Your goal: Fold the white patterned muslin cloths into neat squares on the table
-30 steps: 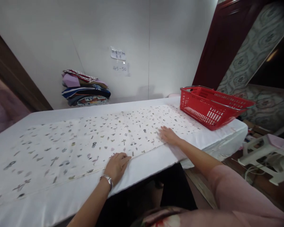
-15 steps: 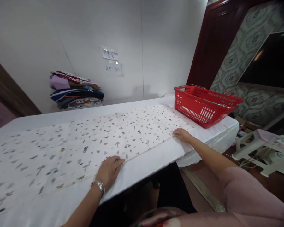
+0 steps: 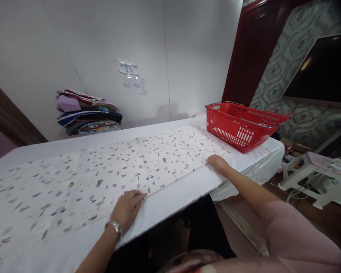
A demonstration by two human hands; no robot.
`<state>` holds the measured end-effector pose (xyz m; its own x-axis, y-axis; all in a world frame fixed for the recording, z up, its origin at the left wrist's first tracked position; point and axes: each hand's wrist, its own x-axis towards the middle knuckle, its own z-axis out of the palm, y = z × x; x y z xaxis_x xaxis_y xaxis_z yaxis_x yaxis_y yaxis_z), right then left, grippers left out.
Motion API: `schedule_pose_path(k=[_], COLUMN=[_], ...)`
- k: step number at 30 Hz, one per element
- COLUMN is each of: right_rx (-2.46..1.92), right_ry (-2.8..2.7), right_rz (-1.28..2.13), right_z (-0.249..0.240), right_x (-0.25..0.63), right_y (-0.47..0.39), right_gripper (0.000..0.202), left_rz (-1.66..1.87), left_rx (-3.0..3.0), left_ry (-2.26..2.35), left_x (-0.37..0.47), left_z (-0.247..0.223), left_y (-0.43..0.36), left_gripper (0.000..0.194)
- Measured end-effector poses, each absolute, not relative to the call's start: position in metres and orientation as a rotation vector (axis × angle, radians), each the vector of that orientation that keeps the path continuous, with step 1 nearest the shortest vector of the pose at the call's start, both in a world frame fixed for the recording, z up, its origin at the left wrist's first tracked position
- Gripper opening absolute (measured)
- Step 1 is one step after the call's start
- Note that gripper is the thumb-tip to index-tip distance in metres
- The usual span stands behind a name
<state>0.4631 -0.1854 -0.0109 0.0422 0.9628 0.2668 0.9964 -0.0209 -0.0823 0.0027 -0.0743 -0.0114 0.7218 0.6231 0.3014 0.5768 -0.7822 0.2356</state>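
A long white cloth (image 3: 159, 159) printed with small palms, flamingos and rainbows lies spread over the white-covered table (image 3: 184, 185). My left hand (image 3: 127, 208), with a silver bracelet (image 3: 114, 228) at the wrist, is at the cloth's near edge, its thumb and fingers close together on the hem. Farther right along that same edge, my right hand (image 3: 218, 163) pinches the fabric with its fingertips. Between both hands the hem runs fairly straight. The fingertips of each hand are partly hidden.
A red plastic basket (image 3: 241, 129) stands on the table's far right end, beside the cloth. Folded fabrics (image 3: 88, 113) are stacked at the back left by the wall. Paper notes (image 3: 132, 86) hang on the wall. A white plastic stool (image 3: 309, 174) stands right of the table.
The whole view has shifted slightly, so the basket and fabric stack sit a little farther left. Both hands keep about the same places on the cloth's edge.
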Motion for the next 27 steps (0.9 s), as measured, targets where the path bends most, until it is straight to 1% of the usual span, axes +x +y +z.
schedule_pose_path(k=[6, 11, 14, 18, 27], right_rx=[-2.044, -1.974, -2.066, -2.22, -2.335], right_ry=[-1.999, -1.983, -1.924, -1.831, -1.837], right_rz=[-0.17, -0.239, -0.271, -0.286, -0.217], right_z=[-0.013, -0.017, -0.017, -0.014, -0.011], right_x=[0.464, 0.465, 0.474, 0.493, 0.512], right_y=[-0.188, -0.189, -0.191, -0.2, -0.199], right_gripper=[0.026, 0.028, 0.03, 0.031, 0.028], left_rz=[0.536, 0.57, 0.55, 0.635, 0.704], left_rx=[2.853, 2.932, 2.939, 2.913, 2.918], left_ry=[0.971, 0.869, 0.808, 0.797, 0.788], left_x=[0.006, 0.037, 0.053, 0.058, 0.056], left_z=[-0.011, -0.008, -0.011, -0.019, -0.026], left_y=[-0.073, -0.074, -0.073, -0.07, -0.066], left_gripper=[0.028, 0.025, 0.025, 0.027, 0.028])
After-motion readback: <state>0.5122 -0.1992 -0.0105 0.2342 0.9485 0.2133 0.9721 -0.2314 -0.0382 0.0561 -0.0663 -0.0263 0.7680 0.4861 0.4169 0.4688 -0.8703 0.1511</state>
